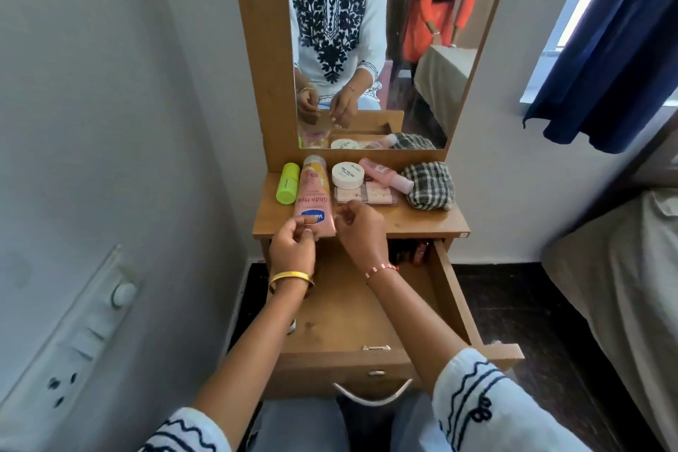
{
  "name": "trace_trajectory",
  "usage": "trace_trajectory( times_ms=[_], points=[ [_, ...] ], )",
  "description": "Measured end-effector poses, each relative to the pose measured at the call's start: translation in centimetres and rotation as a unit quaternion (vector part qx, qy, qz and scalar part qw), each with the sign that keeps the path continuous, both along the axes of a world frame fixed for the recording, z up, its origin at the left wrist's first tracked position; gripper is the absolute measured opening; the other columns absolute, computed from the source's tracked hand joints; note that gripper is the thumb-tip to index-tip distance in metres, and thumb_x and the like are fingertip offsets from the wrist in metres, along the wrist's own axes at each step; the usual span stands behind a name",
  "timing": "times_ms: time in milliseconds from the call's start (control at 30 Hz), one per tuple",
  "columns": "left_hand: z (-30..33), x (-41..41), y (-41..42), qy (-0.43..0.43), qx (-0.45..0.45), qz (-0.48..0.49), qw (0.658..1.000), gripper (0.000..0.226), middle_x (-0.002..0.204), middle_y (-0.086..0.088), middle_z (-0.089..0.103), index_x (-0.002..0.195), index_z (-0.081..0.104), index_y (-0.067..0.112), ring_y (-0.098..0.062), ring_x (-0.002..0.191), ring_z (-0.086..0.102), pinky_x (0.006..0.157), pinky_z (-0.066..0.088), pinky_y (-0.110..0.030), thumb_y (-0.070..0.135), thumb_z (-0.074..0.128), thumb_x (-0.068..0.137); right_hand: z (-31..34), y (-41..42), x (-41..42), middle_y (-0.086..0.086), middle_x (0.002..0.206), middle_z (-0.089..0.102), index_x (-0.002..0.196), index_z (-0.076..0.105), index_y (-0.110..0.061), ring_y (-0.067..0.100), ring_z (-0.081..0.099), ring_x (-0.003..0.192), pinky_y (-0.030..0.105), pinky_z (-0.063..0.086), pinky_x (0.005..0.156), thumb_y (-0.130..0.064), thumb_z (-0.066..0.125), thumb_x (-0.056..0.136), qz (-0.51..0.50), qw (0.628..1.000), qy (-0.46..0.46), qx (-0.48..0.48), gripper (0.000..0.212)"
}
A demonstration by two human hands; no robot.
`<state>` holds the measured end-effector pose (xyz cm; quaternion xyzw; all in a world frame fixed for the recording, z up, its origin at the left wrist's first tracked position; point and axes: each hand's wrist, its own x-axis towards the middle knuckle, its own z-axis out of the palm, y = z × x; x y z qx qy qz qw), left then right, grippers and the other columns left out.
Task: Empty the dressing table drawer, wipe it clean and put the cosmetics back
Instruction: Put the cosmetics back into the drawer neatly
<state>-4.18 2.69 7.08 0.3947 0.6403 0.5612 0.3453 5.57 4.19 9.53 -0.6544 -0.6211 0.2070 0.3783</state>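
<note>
Head view. The drawer (352, 308) of the dressing table (414, 222) is pulled well out toward the person. Its wooden floor is mostly bare; a few small dark and red items (418, 253) sit at the far right back under the tabletop, too shadowed to identify.

On the tabletop, left to right: a lime-green tube (287, 183) lying on its side; a long pink lotion tube (313, 196), cap end toward the mirror (367, 48); a round white jar (347, 174) resting on a flat pale-pink compact (370, 194); a small pink bottle (385, 174) lying tilted; a crumpled checked cloth (429, 185) at the right edge.

Writing: the pink tube reads "Gluta-Hya", with a blue badge showing "Vas" — the rest is covered by a thumb. The jar lid bears print too small to read.

Hands: the left hand (293, 246) pinches the near end of the pink tube, thumb on the label. The right hand (361, 227) is loosely curled just beside the tube — I cannot tell if it touches it.
</note>
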Motion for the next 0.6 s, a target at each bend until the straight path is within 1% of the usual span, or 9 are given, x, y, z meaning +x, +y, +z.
trace_trajectory(
  times_ms=[67,100,233,300,367,400,467,533,600],
  points=[
    [0.5,-0.7,0.9,0.001,0.006,0.006,1.0,0.017,0.1,-0.013,0.066,0.089,0.063,0.011,-0.026,0.094,0.064,0.073,0.053,-0.03,-0.001,0.051,0.087,0.1,0.6,-0.4,0.009,0.099,0.068,0.102,0.065,-0.006,0.021,0.062,0.092,0.03,0.052,0.08,-0.013,0.059,0.089,0.008,1.0,-0.009,-0.004,0.017],
    [0.9,-1.1,1.4,0.014,0.012,0.011,1.0,0.016,0.101,-0.013,0.066,0.092,0.064,0.007,-0.024,0.093,0.063,0.072,0.052,-0.029,-0.001,0.051,0.087,0.2,0.8,-0.5,0.009,0.1,0.068,0.103,0.065,-0.006,0.02,0.062,0.092,0.03,0.052,0.081,-0.014,0.059,0.089,0.01,1.0,-0.011,-0.005,0.017],
    [1.9,-2.2,3.9,0.111,0.024,0.034,0.993,0.019,0.11,-0.015,0.064,0.102,0.064,0.001,-0.027,0.099,0.062,0.075,0.046,-0.026,0.005,0.054,0.087,0.2,1.9,-1.1,0.007,0.101,0.068,0.104,0.064,-0.01,0.017,0.06,0.092,0.026,0.051,0.079,-0.015,0.059,0.089,0.012,1.0,-0.007,0.0,0.017],
    [2.1,-2.8,5.7,0.162,0.006,0.04,0.986,0.025,0.116,-0.017,0.06,0.11,0.062,0.003,-0.03,0.104,0.059,0.08,0.045,-0.029,0.006,0.051,0.088,0.1,2.2,-1.3,0.006,0.101,0.067,0.104,0.064,-0.01,0.016,0.059,0.091,0.025,0.051,0.078,-0.016,0.059,0.09,0.02,1.0,-0.001,0.004,0.016],
    [1.9,-3.4,7.6,0.208,-0.024,0.027,0.977,0.03,0.119,-0.018,0.058,0.118,0.059,0.006,-0.033,0.108,0.057,0.087,0.046,-0.034,0.012,0.05,0.09,0.0,2.6,-1.3,0.005,0.1,0.067,0.103,0.064,-0.01,0.015,0.059,0.09,0.025,0.051,0.078,-0.016,0.059,0.089,0.026,1.0,0.005,0.009,0.016],
    [1.7,-3.6,8.4,0.231,-0.038,0.014,0.972,0.031,0.117,-0.018,0.059,0.119,0.059,0.007,-0.034,0.106,0.057,0.086,0.046,-0.036,0.016,0.051,0.089,-0.2,2.8,-1.2,0.005,0.099,0.067,0.102,0.064,-0.01,0.015,0.06,0.089,0.025,0.052,0.076,-0.017,0.059,0.089,0.027,1.0,0.007,0.011,0.015],
    [1.5,-3.8,9.5,0.267,-0.057,-0.013,0.962,0.03,0.109,-0.019,0.063,0.113,0.061,0.008,-0.035,0.098,0.06,0.078,0.047,-0.034,0.022,0.054,0.088,-0.4,3.1,-1.0,0.004,0.098,0.067,0.1,0.064,-0.011,0.015,0.06,0.089,0.026,0.052,0.074,-0.017,0.059,0.089,0.028,0.999,0.014,0.014,0.013],
    [1.4,-3.9,10.2,0.278,-0.065,-0.031,0.958,0.029,0.104,-0.019,0.065,0.106,0.063,0.006,-0.034,0.093,0.06,0.073,0.044,-0.031,0.025,0.059,0.085,-0.7,3.4,-0.7,0.003,0.098,0.067,0.098,0.064,-0.012,0.015,0.061,0.09,0.031,0.055,0.076,-0.017,0.06,0.089,0.027,0.999,0.025,0.016,0.011],
    [1.4,-4.1,10.6,0.282,-0.063,-0.034,0.957,0.03,0.102,-0.019,0.067,0.104,0.065,0.003,-0.035,0.091,0.061,0.073,0.046,-0.033,0.026,0.063,0.084,-0.9,3.6,-0.5,0.002,0.099,0.067,0.098,0.064,-0.013,0.014,0.062,0.091,0.034,0.056,0.076,-0.019,0.06,0.089,0.026,0.999,0.033,0.017,0.011]
  ],
)
